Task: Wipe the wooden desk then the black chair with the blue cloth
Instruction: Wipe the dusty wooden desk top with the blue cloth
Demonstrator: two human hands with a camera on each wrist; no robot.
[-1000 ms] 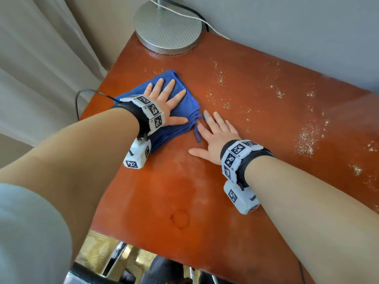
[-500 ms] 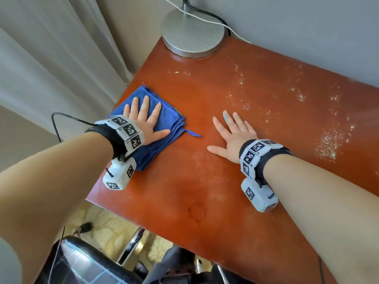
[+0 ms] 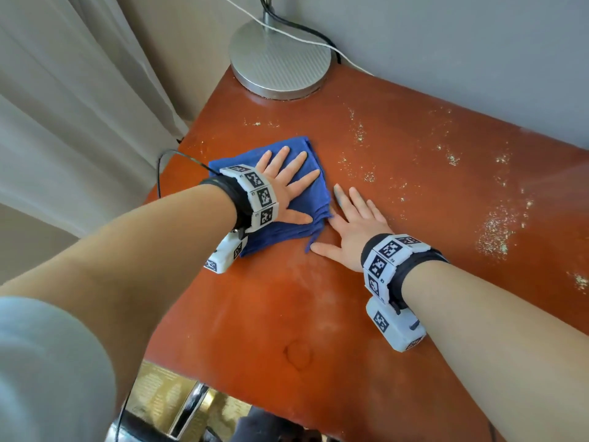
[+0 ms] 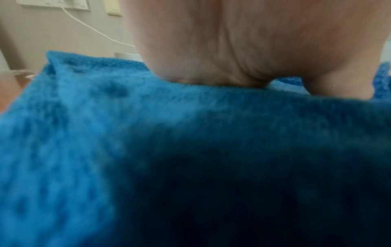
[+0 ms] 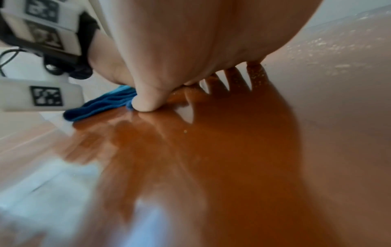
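The folded blue cloth (image 3: 283,229) lies on the reddish wooden desk (image 3: 318,314) near its left edge. My left hand (image 3: 287,183) presses flat on the cloth with fingers spread. In the left wrist view the palm (image 4: 243,50) sits on the blue cloth (image 4: 105,133). My right hand (image 3: 350,224) lies flat on the bare desk just right of the cloth, its thumb touching the cloth's edge. The right wrist view shows that thumb (image 5: 148,98) against the blue cloth (image 5: 101,107). A bit of the black chair (image 3: 143,430) shows below the desk's front edge.
A round metal lamp base (image 3: 280,62) with cables stands at the desk's back left corner. Pale crumbs (image 3: 494,231) are scattered over the right and back of the desk. A grey wall runs behind, curtains (image 3: 63,122) hang on the left.
My left hand has slid the cloth from the desk's left edge back toward the right hand, so the cloth now touches my right thumb. The right hand has stayed flat in place.
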